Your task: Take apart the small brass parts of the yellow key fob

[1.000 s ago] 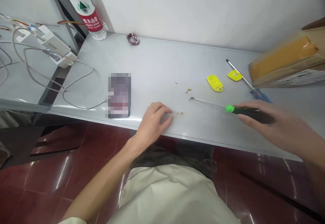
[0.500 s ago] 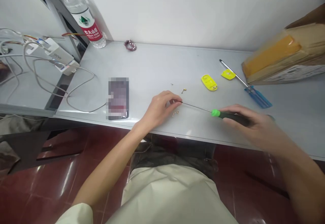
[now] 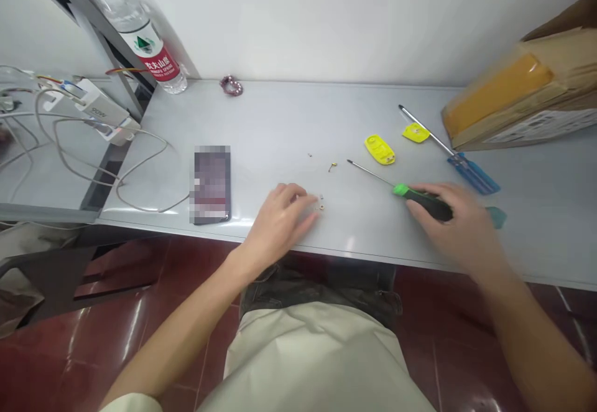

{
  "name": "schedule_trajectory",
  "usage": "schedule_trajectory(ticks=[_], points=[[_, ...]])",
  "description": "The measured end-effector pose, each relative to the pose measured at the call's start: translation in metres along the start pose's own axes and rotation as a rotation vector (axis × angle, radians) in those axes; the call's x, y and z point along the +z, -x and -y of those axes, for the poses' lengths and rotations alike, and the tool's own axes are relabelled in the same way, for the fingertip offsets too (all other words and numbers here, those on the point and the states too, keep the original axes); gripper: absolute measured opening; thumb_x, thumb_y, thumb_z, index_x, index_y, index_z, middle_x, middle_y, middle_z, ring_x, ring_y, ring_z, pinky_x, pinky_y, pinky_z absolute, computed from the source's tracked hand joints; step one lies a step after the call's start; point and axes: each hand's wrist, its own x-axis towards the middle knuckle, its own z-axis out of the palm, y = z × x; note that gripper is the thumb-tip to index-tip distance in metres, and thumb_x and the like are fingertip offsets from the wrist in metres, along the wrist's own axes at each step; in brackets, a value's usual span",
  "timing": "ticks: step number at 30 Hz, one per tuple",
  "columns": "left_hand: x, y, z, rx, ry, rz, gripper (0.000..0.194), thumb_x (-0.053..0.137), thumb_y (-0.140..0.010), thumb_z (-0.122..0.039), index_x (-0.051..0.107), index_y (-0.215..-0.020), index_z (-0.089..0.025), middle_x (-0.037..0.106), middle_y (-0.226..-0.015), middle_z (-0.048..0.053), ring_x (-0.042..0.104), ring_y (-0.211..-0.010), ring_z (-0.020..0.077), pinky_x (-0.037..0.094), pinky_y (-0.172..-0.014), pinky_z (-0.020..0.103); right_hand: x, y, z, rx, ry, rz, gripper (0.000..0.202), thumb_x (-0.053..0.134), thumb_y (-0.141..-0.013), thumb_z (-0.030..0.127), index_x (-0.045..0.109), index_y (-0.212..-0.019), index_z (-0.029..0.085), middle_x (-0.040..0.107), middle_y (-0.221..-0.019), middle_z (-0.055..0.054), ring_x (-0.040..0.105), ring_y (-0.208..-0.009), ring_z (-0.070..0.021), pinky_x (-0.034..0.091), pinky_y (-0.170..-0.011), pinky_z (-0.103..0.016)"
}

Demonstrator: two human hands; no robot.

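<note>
Head: right hand (image 3: 461, 225) holds one screwdriver (image 3: 400, 190) near two yellow pieces (image 3: 379, 150).

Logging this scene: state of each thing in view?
Left hand: thumb and forefinger apart, beside a brass piece.
Right hand: closed around the green-and-black screwdriver.
Green-and-black screwdriver: held, tip clear of the yellow pieces.
Brass piece: unclear whether touched.
Larger yellow piece: lying loose, separate from the smaller yellow piece.
Blue screwdriver: lying down, not held.
Bottle: standing.
Phone: lying flat; pixelated, on or off unclear.
</note>
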Motion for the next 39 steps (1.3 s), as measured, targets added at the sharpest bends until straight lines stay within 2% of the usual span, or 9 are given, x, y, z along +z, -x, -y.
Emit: schedule_trajectory(ticks=[3, 5, 7, 11, 17, 23, 27, 35, 39], points=[[0.005, 0.025, -0.008, 0.137, -0.152, 0.085, 0.033, 0.056, -0.099, -0.033, 0.058, -0.127, -0.016, 0.065, -0.115, 0.014, 0.058, -0.098, 0.0247, 0.05, -0.082, 0.04, 0.013, 0.004, 0.018, -0.026, 0.116, -0.142, 0.035, 0.063, -0.088, 0.045, 0.069, -0.114, 0.022, 0.063, -0.118, -0.012, 0.057, -0.113, -0.0305, 0.041, -0.103, -0.05], [0.008, 0.035, -0.009, 0.18, -0.222, 0.097, 0.037, 0.056, -0.099, -0.036, 0.056, -0.13, -0.015, 0.066, -0.118, 0.015, 0.06, -0.102, 0.0271, 0.049, -0.084, 0.041, 0.024, 0.005, 0.043, -0.097, 0.004, -0.188, 0.031, 0.064, -0.088, 0.044, 0.07, -0.11, 0.023, 0.063, -0.109, -0.011, 0.06, -0.104, -0.0279, 0.044, -0.1, -0.051], [0.009, 0.042, -0.009, 0.203, -0.251, 0.109, 0.043, 0.056, -0.098, -0.039, 0.055, -0.133, -0.014, 0.066, -0.124, 0.017, 0.061, -0.109, 0.0291, 0.048, -0.087, 0.042, 0.038, 0.003, 0.069, -0.212, -0.156, -0.011, 0.022, 0.058, -0.093, 0.037, 0.069, -0.11, 0.026, 0.063, -0.107, -0.008, 0.061, -0.101, -0.0237, 0.048, -0.096, -0.045], [0.004, 0.052, -0.007, 0.225, -0.273, 0.139, 0.047, 0.055, -0.099, -0.037, 0.051, -0.14, -0.014, 0.062, -0.138, 0.016, 0.057, -0.125, 0.029, 0.044, -0.094, 0.042, 0.065, -0.007, 0.095, -0.287, -0.278, 0.131, 0.02, 0.057, -0.095, 0.032, 0.068, -0.11, 0.026, 0.064, -0.105, -0.007, 0.061, -0.1, -0.0225, 0.05, -0.092, -0.043], [-0.006, 0.058, 0.003, 0.258, -0.2, 0.155, 0.035, 0.053, -0.101, -0.017, 0.053, -0.136, -0.019, 0.066, -0.136, 0.008, 0.058, -0.124, 0.0217, 0.042, -0.095, 0.037, 0.071, -0.013, 0.089, -0.329, -0.365, 0.163, 0.014, 0.056, -0.096, 0.031, 0.067, -0.095, 0.023, 0.069, -0.103, -0.004, 0.063, -0.098, -0.019, 0.047, -0.092, -0.039], [-0.001, 0.028, 0.01, 0.07, 0.017, 0.072, 0.012, 0.057, -0.098, -0.022, 0.064, -0.108, -0.021, 0.074, -0.099, 0.004, 0.06, -0.096, 0.0195, 0.046, -0.083, 0.035, 0.062, -0.008, 0.09, -0.257, -0.447, 0.182, 0.013, 0.059, -0.095, 0.036, 0.066, -0.091, 0.025, 0.071, -0.088, 0.001, 0.063, -0.082, -0.0153, 0.047, -0.086, -0.034], [-0.002, 0.011, 0.012, -0.044, 0.128, 0.118, 0.01, 0.063, -0.094, -0.019, 0.065, -0.104, -0.02, 0.069, -0.097, 0.003, 0.056, -0.092, 0.0184, 0.05, -0.079, 0.031, 0.061, -0.008, 0.092, -0.216, -0.528, 0.205, 0.01, 0.064, -0.092, 0.033, 0.07, -0.094, 0.025, 0.071, -0.088, 0.001, 0.063, -0.08, -0.0136, 0.048, -0.087, -0.032], [-0.005, 0.012, 0.009, -0.025, -0.175, 0.232, 0.018, 0.045, -0.103, -0.02, 0.06, -0.093, -0.016, 0.06, -0.094, 0.008, 0.048, -0.088, 0.022, 0.046, -0.078, 0.036, 0.05, -0.008, 0.084, 0.107, -0.852, 0.33, 0.023, 0.07, -0.085, 0.043, 0.078, -0.1, 0.026, 0.075, -0.094, -0.002, 0.066, -0.081, -0.0136, 0.055, -0.074, -0.027], [-0.008, 0.011, 0.007, -0.008, -0.17, 0.274, 0.019, 0.039, -0.103, -0.017, 0.055, -0.094, -0.015, 0.059, -0.097, 0.01, 0.047, -0.088, 0.0227, 0.044, -0.076, 0.037, 0.049, -0.01, 0.078, 0.097, -0.965, 0.306, 0.02, 0.069, -0.087, 0.039, 0.078, -0.1, 0.027, 0.074, -0.09, -0.002, 0.064, -0.075, -0.0119, 0.054, -0.07, -0.027]])
